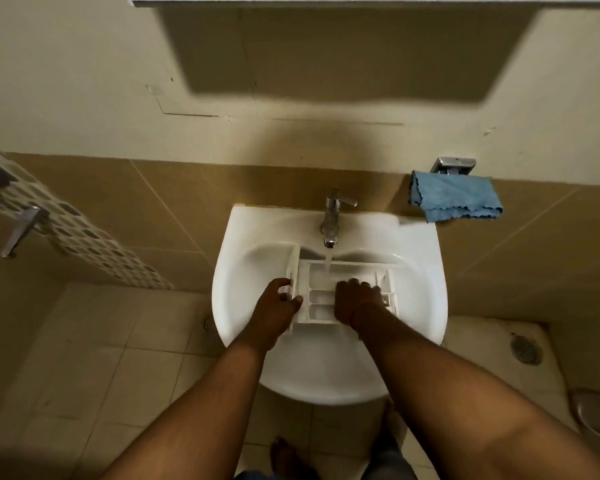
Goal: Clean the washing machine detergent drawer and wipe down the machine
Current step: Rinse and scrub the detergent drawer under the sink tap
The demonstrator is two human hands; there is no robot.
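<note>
Your left hand [280,299] grips the drawer [326,292] by its front panel, under the tap [331,220]. Your right hand [357,299] is curled inside it; whether it holds anything, can't tell. Water hits the drawer's back.

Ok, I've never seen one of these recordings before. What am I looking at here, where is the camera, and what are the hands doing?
The single picture comes from a camera worn on the person's head, looking down. A white sink holds a white detergent drawer under water running from the tap. The left hand grips the drawer's front panel at its left end; the right hand is curled inside the compartments, seemingly scrubbing, though whether it holds anything cannot be told. A blue cloth hangs by the wall, unused.
</note>
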